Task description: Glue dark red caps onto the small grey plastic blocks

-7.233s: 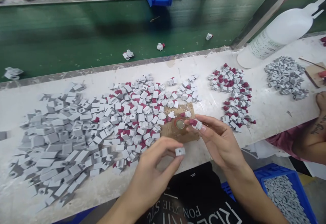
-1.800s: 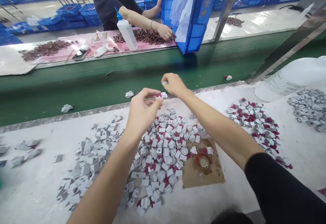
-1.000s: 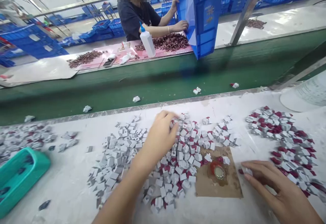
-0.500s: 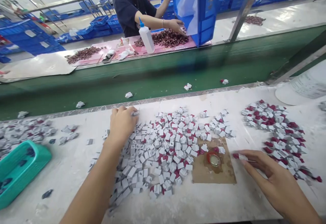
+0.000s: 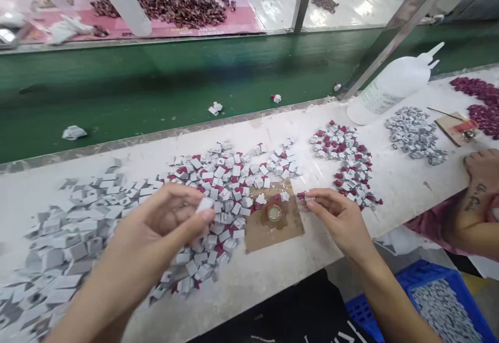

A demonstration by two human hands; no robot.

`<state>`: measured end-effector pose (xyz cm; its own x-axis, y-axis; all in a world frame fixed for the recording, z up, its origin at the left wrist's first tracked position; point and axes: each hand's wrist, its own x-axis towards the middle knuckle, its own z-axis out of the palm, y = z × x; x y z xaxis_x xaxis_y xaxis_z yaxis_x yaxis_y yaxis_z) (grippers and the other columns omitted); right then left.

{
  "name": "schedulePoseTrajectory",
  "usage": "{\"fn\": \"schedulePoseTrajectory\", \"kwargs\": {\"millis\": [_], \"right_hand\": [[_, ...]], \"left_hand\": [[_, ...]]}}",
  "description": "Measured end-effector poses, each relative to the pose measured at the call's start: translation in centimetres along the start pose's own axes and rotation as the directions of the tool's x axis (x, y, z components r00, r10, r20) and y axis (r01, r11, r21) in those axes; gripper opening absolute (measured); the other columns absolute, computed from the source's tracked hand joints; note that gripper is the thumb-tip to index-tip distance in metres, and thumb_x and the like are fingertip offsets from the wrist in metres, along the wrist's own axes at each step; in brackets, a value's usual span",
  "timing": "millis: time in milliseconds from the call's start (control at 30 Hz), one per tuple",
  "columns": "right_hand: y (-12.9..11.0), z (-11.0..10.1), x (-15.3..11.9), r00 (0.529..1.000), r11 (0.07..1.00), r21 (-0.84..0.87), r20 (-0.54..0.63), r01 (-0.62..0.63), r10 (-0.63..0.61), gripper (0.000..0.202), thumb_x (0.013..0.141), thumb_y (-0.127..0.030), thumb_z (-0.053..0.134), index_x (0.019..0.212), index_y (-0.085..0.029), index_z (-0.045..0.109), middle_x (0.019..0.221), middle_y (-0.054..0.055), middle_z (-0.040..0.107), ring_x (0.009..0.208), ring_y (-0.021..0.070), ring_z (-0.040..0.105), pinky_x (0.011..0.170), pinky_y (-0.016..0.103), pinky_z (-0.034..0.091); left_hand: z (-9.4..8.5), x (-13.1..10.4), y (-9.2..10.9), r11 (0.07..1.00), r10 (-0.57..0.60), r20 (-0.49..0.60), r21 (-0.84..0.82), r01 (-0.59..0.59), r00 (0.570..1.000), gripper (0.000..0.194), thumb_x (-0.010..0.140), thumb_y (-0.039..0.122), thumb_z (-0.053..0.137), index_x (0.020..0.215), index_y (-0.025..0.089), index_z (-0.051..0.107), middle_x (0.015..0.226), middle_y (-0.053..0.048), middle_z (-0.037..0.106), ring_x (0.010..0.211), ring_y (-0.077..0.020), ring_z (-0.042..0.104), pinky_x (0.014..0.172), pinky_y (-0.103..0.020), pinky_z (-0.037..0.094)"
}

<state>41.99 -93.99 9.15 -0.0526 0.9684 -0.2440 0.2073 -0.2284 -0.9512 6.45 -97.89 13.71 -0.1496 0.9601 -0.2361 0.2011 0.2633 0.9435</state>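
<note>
Between the thumb and fingers of my left hand [image 5: 167, 223] is a small light-grey block [image 5: 205, 205], raised over a spread pile of similar grey blocks and maroon pieces [image 5: 230, 176]. My right hand [image 5: 337, 215] pinches a small maroon-and-white piece [image 5: 302, 196] by its pale end, the maroon end pointing left. It hovers at the right edge of a brown cardboard square [image 5: 255, 236]. On that square sits a bottle cap [image 5: 274, 212] in a wet, reddish-brown stain, with a few small pieces beside it.
Right of the cardboard lies a pile of joined grey-and-maroon pieces [image 5: 346, 156]. A white bottle [image 5: 390, 88] stands behind it by a metal post [image 5: 401, 26]. A green belt [image 5: 156, 88] carries several pieces. A co-worker's arm [image 5: 481, 197] rests at right, above a blue crate [image 5: 419, 275].
My view has swung right and down. My left hand has come back from the far table edge, lifting a grey block. My right hand still pinches its piece beside the cardboard.
</note>
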Motion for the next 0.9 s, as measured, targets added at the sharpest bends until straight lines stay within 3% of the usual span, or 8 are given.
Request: {"fn": "schedulePoseTrajectory", "kwargs": {"millis": [133, 267, 367, 500, 667, 800, 900], "right_hand": [[0.2, -0.1, -0.6, 1.0, 0.999, -0.037, -0.028, 0.011, -0.013, 0.039, 0.097, -0.062, 0.091, 0.114, -0.027, 0.09, 0.111, 0.011, 0.09, 0.104, 0.0312, 0.089, 0.094, 0.046, 0.076], [0.4, -0.3, -1.0, 0.995, 0.995, -0.056, -0.056, 0.084, -0.087, 0.033, 0.104, -0.059, 0.084, 0.109, -0.027, 0.09, 0.112, 0.01, 0.089, 0.097, 0.0274, 0.087, 0.093, 0.045, 0.076], [0.9, -0.4, -1.3, 0.994, 0.996, -0.051, -0.074, 0.078, -0.082, 0.029, 0.103, -0.055, 0.085, 0.113, -0.027, 0.089, 0.117, 0.01, 0.089, 0.105, 0.028, 0.087, 0.097, 0.045, 0.076], [1.6, -0.5, -1.9, 0.985, 0.978, -0.174, -0.106, 0.114, -0.133, 0.025, 0.102, -0.04, 0.085, 0.123, -0.027, 0.088, 0.128, 0.011, 0.087, 0.121, 0.0297, 0.084, 0.106, 0.047, 0.073], [1.6, -0.9, -2.1, 0.958, 0.888, -0.394, -0.06, 0.235, -0.28, 0.022, 0.107, -0.025, 0.071, 0.109, -0.029, 0.092, 0.125, 0.01, 0.086, 0.116, 0.0284, 0.084, 0.1, 0.046, 0.071], [1.7, -1.1, -2.1, 0.951, 0.876, -0.399, -0.034, 0.27, -0.308, 0.022, 0.107, -0.021, 0.069, 0.104, -0.028, 0.09, 0.114, 0.008, 0.086, 0.106, 0.0274, 0.084, 0.09, 0.042, 0.07], [1.4, -1.0, -2.3, 0.945, 0.873, -0.397, -0.044, 0.282, -0.325, 0.021, 0.107, -0.02, 0.071, 0.109, -0.028, 0.09, 0.106, 0.007, 0.085, 0.098, 0.0252, 0.083, 0.086, 0.04, 0.069]], "left_hand": [[5.1, -2.1, 0.4, 0.99, -0.068, 0.149, -0.111, 0.085, 0.986, 0.026, 0.1, 0.055, 0.089, 0.106, 0.032, 0.079, 0.076, -0.002, 0.079, 0.065, -0.0228, 0.076, 0.059, -0.031, 0.064], [7.5, -3.4, 0.1, 0.968, -0.099, 0.181, -0.21, 0.137, 0.978, 0.023, 0.106, 0.053, 0.084, 0.106, 0.031, 0.078, 0.084, -0.004, 0.082, 0.072, -0.0212, 0.077, 0.072, -0.031, 0.067], [8.2, -4.2, -0.3, 0.953, -0.156, 0.156, -0.237, 0.19, 0.975, 0.024, 0.105, 0.053, 0.085, 0.107, 0.032, 0.077, 0.085, -0.002, 0.08, 0.076, -0.0208, 0.076, 0.077, -0.032, 0.067], [8.8, -4.7, -0.2, 0.95, -0.198, 0.15, -0.212, 0.228, 0.969, 0.031, 0.097, 0.054, 0.093, 0.116, 0.032, 0.082, 0.086, -0.001, 0.073, 0.071, -0.0186, 0.068, 0.068, -0.031, 0.062], [9.7, -5.1, 0.4, 0.945, -0.234, 0.14, -0.2, 0.259, 0.962, 0.03, 0.097, 0.054, 0.091, 0.113, 0.029, 0.085, 0.076, 0.0, 0.062, 0.07, -0.0184, 0.058, 0.064, -0.029, 0.053], [10.1, -5.3, 0.5, 0.951, -0.234, 0.146, -0.171, 0.257, 0.961, 0.027, 0.099, 0.051, 0.088, 0.112, 0.028, 0.083, 0.081, 0.0, 0.064, 0.072, -0.0179, 0.058, 0.065, -0.029, 0.05], [10.1, -5.3, 0.5, 0.951, -0.237, 0.12, -0.176, 0.255, 0.964, 0.025, 0.101, 0.049, 0.085, 0.113, 0.028, 0.082, 0.082, 0.001, 0.067, 0.073, -0.0179, 0.062, 0.07, -0.03, 0.056]]}}
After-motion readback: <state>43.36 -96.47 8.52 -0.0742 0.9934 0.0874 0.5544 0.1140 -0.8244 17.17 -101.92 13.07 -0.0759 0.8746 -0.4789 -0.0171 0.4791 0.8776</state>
